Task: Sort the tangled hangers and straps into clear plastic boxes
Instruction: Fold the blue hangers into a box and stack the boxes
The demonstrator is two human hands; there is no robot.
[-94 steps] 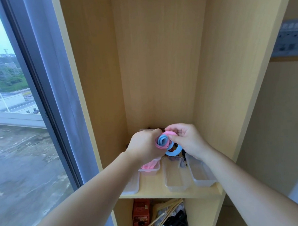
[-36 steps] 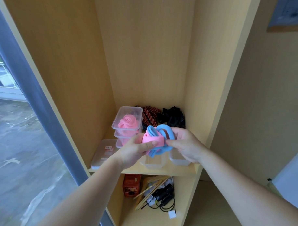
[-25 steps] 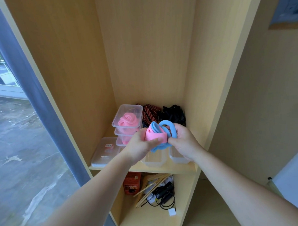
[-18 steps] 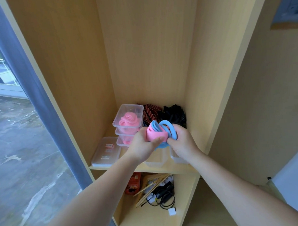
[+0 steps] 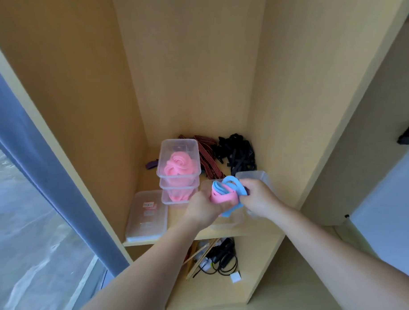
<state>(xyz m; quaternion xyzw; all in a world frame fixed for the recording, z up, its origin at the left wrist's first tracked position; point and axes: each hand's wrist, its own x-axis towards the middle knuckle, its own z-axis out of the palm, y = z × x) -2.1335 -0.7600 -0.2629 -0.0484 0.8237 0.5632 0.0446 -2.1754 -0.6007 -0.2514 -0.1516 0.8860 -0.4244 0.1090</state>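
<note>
Holding the tangled pink-and-blue strap bundle (image 5: 225, 195) above the shelf (image 5: 248, 233) front edge, left grip (image 5: 202, 209) and right grip (image 5: 258, 199) both clamped on it; likely light, soft, springy, best pinched by separate loops.

We reach forward with our left arm (image 5: 138, 280) and our right arm (image 5: 336, 250), both bare, and they come together in the middle. Our left grip (image 5: 204, 209) has its fingers curled on the strap bundle (image 5: 224, 197). Our right grip (image 5: 261, 202) is just beside it and pinches the same bundle from the other side. The backs of both grips face us.
</note>
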